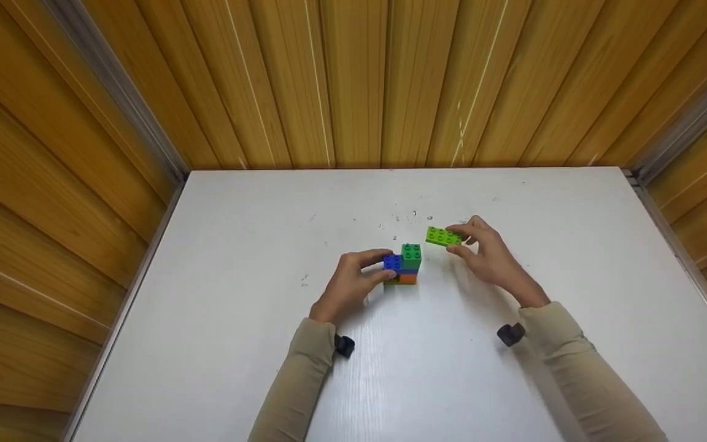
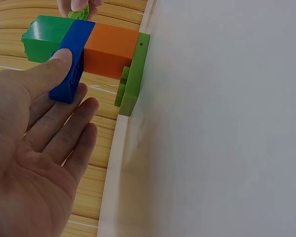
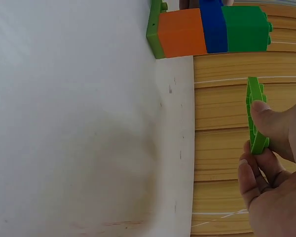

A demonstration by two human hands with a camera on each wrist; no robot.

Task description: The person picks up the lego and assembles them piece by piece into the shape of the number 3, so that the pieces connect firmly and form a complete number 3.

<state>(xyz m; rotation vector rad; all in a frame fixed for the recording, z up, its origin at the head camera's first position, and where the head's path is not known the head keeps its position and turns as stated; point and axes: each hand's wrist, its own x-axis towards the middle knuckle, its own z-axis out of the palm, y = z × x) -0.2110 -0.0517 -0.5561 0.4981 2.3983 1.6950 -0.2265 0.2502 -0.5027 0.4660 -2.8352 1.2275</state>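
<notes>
My left hand (image 1: 353, 283) steadies a small stack of toy bricks (image 1: 404, 266) that stands on the white table (image 1: 237, 294), a little beyond the middle of it as the head camera sees it. The stack sits on a thin lime base plate (image 2: 133, 74); an orange brick (image 2: 110, 51) rests on that, then a blue brick (image 2: 71, 59) that juts out to my left, and a dark green brick (image 2: 45, 38) crowns the whole. I press my thumb (image 2: 44, 74) against the side of the blue brick, and my other fingers (image 2: 69, 133) lie fairly straight and loosely spread beneath it, so this hand braces the stack rather than wraps it; I judge that this keeps the tower from sliding on the smooth surface. My right hand (image 1: 490, 255) pinches a flat lime-green plate (image 1: 443, 236) by its near end between thumb and fingertips (image 3: 250, 170), the studs turned up, and the rest of the plate sticks out free toward the stack. Held by one end like that, its underside stays clear of my fingers. The plate hangs above the table, just to the right of the stack and slightly beyond it, near the dark green brick but not touching it; a clear gap shows between them in the right wrist view. Tan sleeves (image 1: 580, 362) cover both my forearms, and ribbed wooden panelling (image 1: 353, 80) rises behind the table.
</notes>
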